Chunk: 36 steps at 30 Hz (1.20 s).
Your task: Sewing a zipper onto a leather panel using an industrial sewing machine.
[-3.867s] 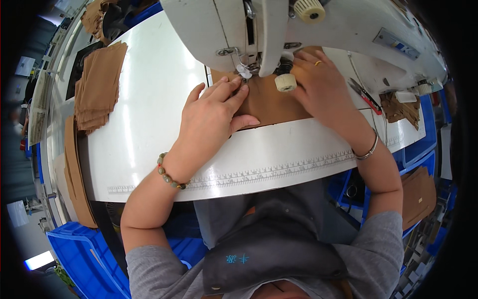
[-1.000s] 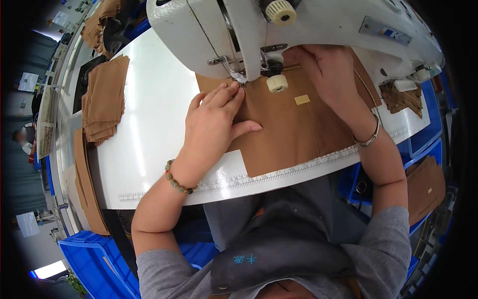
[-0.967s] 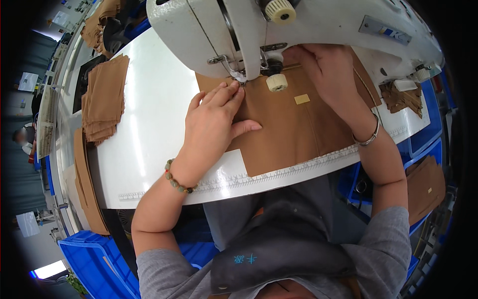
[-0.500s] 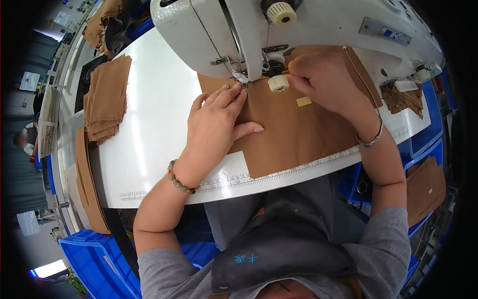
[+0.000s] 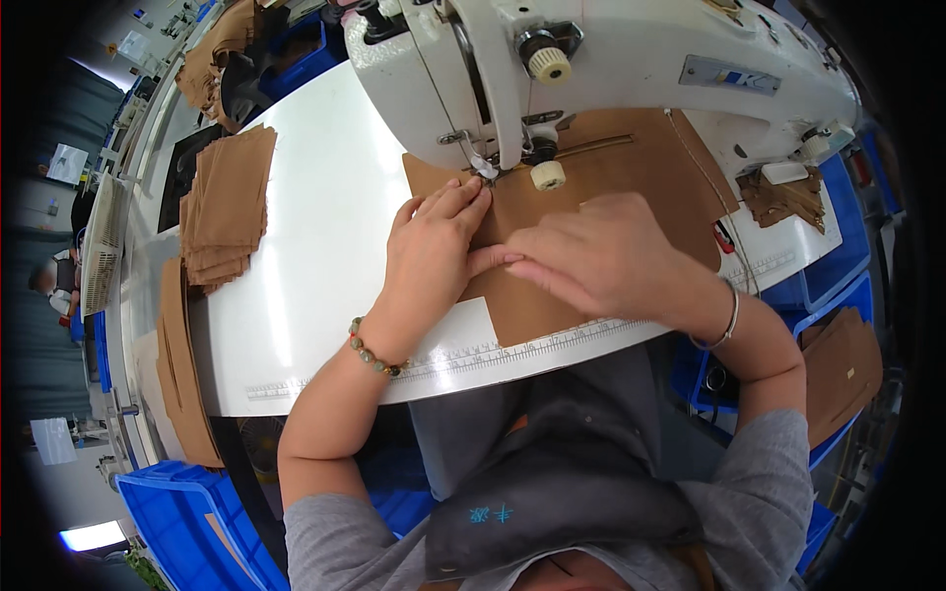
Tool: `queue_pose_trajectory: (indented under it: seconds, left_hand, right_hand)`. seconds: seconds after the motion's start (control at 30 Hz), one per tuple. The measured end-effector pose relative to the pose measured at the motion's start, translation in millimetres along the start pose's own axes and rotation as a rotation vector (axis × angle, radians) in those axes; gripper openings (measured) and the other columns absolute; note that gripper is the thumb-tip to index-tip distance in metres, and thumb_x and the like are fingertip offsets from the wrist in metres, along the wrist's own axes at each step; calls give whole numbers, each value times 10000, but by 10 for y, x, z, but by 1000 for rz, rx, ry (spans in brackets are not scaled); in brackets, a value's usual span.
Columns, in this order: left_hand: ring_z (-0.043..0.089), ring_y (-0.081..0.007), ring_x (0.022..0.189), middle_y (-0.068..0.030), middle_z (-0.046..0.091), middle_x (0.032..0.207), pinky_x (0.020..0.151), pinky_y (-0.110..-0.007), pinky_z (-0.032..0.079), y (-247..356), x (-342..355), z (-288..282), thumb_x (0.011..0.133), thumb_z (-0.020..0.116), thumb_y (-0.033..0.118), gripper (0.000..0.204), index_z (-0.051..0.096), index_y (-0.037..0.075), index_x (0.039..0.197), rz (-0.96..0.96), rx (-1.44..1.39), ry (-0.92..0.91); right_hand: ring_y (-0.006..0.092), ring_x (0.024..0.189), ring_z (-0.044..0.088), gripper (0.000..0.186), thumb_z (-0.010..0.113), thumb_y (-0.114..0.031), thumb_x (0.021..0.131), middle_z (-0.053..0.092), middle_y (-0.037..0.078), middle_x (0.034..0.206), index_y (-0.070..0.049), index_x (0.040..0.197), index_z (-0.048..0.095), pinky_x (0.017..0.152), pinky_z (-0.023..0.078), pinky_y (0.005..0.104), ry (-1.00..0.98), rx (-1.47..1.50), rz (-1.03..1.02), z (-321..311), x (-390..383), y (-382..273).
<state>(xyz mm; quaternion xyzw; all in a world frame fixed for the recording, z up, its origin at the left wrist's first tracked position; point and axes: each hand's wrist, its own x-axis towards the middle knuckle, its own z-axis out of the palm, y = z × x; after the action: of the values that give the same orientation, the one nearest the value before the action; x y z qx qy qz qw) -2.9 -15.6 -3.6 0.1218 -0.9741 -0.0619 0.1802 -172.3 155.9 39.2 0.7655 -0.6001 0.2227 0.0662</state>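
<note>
A brown cloth panel (image 5: 670,177) lies under the white sewing machine (image 5: 621,54). My left hand (image 5: 429,256) rests on the panel's left part, fingertips beside the presser foot (image 5: 486,169), fingers apart and thumb stretched to the right. My right hand (image 5: 601,256) is in front of the knobs, over the panel, its fingers curled and touching the tip of my left thumb; whatever it may pinch is hidden. At the panel's upper part runs a narrow slit-like strip (image 5: 591,146).
Brown cloth stacks lie on the white table (image 5: 315,187) at left (image 5: 222,207) and right (image 5: 788,202). Red-handled scissors (image 5: 724,238) peek out by a cord. Blue bins (image 5: 158,502) stand below, some holding brown pieces. Another person (image 5: 54,281) is at far left.
My right hand has come down and leftward from behind the knobs to my left thumb, uncovering the panel's upper right. The panel covers more tabletop than 3.9 seconds ago.
</note>
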Motion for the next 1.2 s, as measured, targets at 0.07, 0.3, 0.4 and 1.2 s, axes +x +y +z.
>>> queue_pose_trajectory:
  seconds: [0.07,0.3,0.4,1.2]
  left_hand:
    - [637,-279,1297,-93,704,1339,1084,-464,462,-14,1,19,855,773,505,618,727,50,1273,20,-24,57]
    - [660,-282,1208,-87,711,1275,1034,-455,482,-39,7,51,866,759,282,406,733,79,1216,-80,-372,40]
    - [656,-279,1220,-99,702,1303,1048,-443,484,-88,-34,61,902,728,246,396,717,66,1254,31,-255,110]
    - [663,-299,1228,-89,714,1312,1071,-440,497,268,-132,-108,821,839,381,531,757,40,1221,128,-9,58]
  right_hand:
    - [212,636,660,560,770,-363,932,691,34,821,-51,1380,645,589,515,366,253,92,49,32,16,-281]
    - [196,677,666,1131,832,-336,904,708,98,1043,67,1662,95,623,540,318,509,261,276,250,594,-664]
    - [177,674,656,1119,834,-338,911,699,132,1106,64,1660,105,624,533,294,756,455,216,321,773,-701]
    - [299,993,722,373,721,-87,933,738,116,1100,-47,1302,687,812,602,393,459,-163,323,-65,-995,42]
